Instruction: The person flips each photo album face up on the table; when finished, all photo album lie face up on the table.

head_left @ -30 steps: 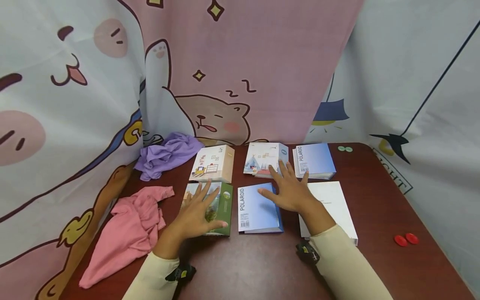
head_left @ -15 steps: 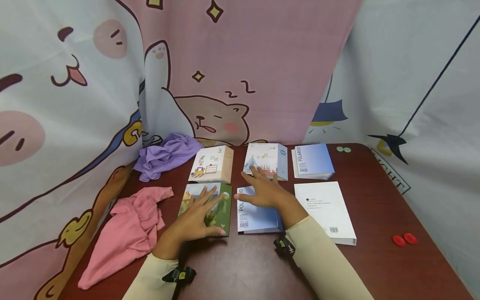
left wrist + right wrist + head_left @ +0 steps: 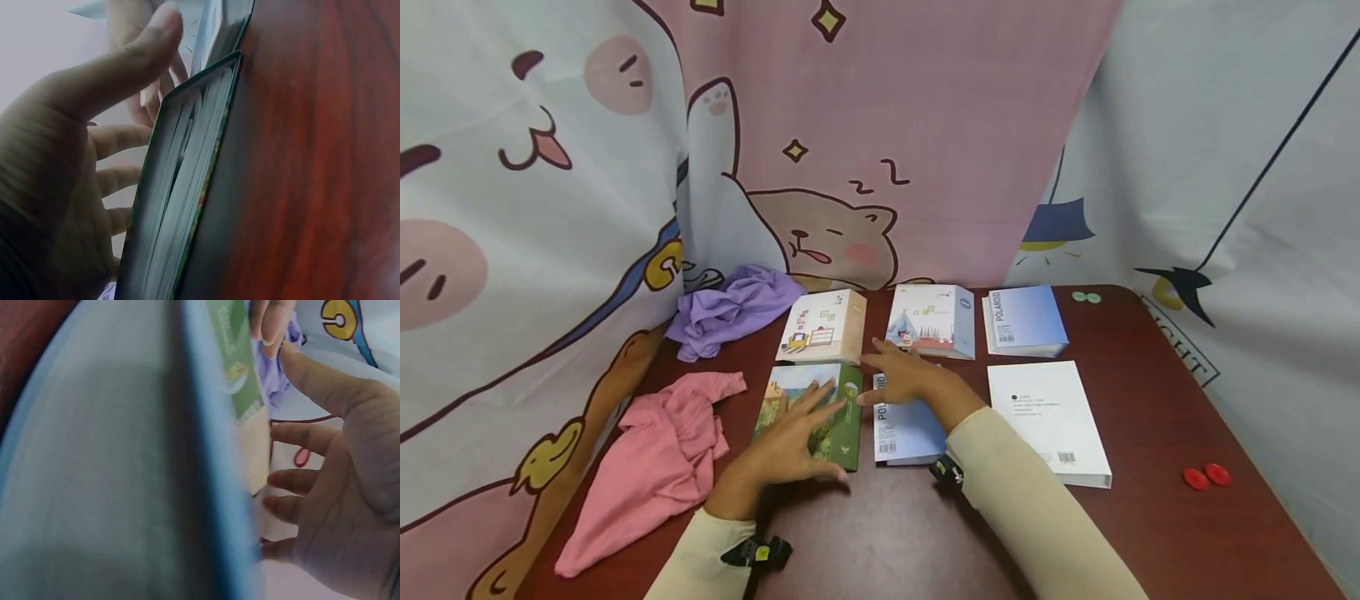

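1. The left hand [image 3: 790, 442] lies flat with fingers spread on the green book [image 3: 811, 414], which sits on the bench [image 3: 887, 533] in the near row of books, toward the left edge.
2. The right hand [image 3: 910, 379] rests with straight, spread fingers on the far end of the blue book [image 3: 904, 429], just right of the green one; its thumb points at the gap between the two.
3. The left wrist view shows the green book [image 3: 181, 206] from its open side: a thin hard cover over a thick block of pale pages, with the left hand [image 3: 69, 175] spread beside it.
4. The right wrist view shows the blue book [image 3: 125, 475] as a smooth, matte slab filling the picture, with the right hand [image 3: 337, 487] open above it.
5. Right of the blue book lies a white book [image 3: 1048, 421], flat, glossy and larger than the rest.
6. Along the far edge stand three more thick, squarish books: a beige book [image 3: 822, 327], a picture book [image 3: 931, 321] with a tent on its cover, and a second blue book [image 3: 1025, 321].
7. A crumpled pink cloth [image 3: 655, 467] lies near the left edge, close to the left forearm; a bunched purple cloth [image 3: 730, 310] sits at the far left corner.
8. Two small red discs [image 3: 1206, 477] lie near the right edge and two small green discs [image 3: 1086, 297] at the far right corner.
9. A soft printed curtain [image 3: 880, 142] with cartoon animals hangs behind and beside the bench, whose top is smooth, dark reddish wood.
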The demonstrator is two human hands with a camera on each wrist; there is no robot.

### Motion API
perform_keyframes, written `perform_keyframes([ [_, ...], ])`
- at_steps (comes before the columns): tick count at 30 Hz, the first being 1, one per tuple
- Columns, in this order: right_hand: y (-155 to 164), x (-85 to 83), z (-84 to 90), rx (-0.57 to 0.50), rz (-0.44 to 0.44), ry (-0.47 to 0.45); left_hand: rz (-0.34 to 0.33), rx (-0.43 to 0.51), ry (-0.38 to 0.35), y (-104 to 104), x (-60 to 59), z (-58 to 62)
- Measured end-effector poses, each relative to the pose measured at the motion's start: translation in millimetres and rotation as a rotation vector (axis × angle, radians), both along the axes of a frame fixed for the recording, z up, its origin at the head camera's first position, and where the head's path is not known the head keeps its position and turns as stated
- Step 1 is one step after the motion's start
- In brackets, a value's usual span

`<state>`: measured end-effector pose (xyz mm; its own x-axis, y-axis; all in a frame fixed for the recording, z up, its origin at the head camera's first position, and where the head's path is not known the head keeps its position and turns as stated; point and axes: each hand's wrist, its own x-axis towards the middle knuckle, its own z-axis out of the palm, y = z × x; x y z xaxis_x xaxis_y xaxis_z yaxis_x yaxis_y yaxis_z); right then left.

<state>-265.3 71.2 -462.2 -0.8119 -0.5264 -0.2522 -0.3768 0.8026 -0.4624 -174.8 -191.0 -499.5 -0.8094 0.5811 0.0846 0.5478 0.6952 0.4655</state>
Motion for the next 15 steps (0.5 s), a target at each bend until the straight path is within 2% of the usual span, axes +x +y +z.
perform_keyframes([
  [8,1,-6.5,-14.8,-0.090,-0.019,-0.007,-0.005,-0.030,0.011,1,0.7,-2.8],
  [15,-2,-8.4,-24.2,-0.052,-0.025,0.023,0.000,-0.038,0.018,3,-0.5,-6.1],
])
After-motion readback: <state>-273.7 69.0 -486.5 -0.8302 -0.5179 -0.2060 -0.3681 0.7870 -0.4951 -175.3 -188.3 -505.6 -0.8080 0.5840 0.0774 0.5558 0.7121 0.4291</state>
